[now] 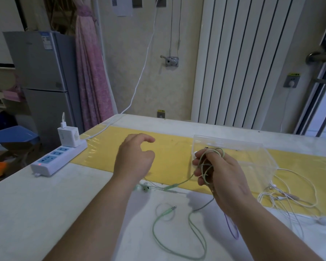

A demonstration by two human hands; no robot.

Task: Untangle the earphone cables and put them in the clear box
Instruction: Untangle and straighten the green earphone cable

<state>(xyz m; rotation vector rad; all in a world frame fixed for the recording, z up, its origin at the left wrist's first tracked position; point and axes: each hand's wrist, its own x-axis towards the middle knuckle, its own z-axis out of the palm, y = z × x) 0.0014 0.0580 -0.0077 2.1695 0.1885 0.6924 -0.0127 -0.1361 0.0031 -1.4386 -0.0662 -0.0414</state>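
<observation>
Coiling step: the right hand (220, 172) holds loops of green earphone cable (205, 172) beside the clear box (252, 147), tail lying on the surface (45, 204). The left hand (134, 157) hovers, grip loose and empty, likely to gather slack next.

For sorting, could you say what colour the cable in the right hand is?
Pale green cable, head view.

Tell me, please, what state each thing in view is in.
Left hand: open, holding nothing.
Right hand: gripping coiled cable.
Green earphones: partly coiled in that hand, rest trailing on table.
Box: open, looks empty.
White earphones: tangled, lying on table.
Power strip: light on.
Charger: plugged into strip.
</observation>
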